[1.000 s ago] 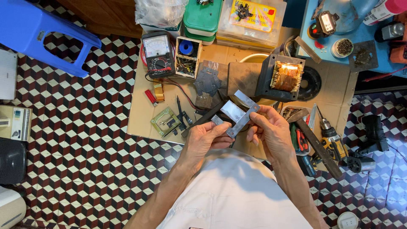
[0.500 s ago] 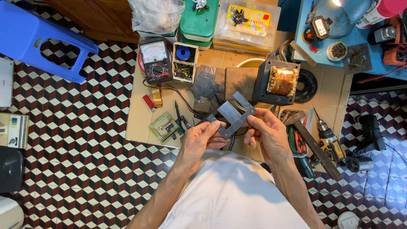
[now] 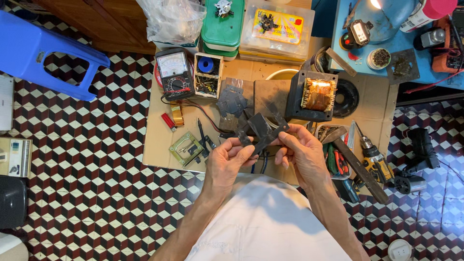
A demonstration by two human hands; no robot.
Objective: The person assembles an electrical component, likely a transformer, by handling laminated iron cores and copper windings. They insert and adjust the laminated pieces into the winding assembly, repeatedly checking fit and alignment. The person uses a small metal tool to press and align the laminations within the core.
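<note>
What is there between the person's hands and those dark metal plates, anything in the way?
Nothing visible. The left hand and the right hand both already hold the dark metal plates directly in bare fingers, raised above the cardboard sheet. The transformer and the multimeter lie beyond them, apart.

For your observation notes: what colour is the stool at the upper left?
Blue; the stool shows clearly in the head view, standing on the patterned floor tiles.

Home repair workshop on a tiled floor — a cardboard sheet (image 3: 159, 145) serves as bench. On it: multimeter (image 3: 175, 74), transformer (image 3: 316, 95); drill (image 3: 374, 157) and pliers (image 3: 338, 162) at its right edge — parts boxes (image 3: 275, 26) behind.
</note>
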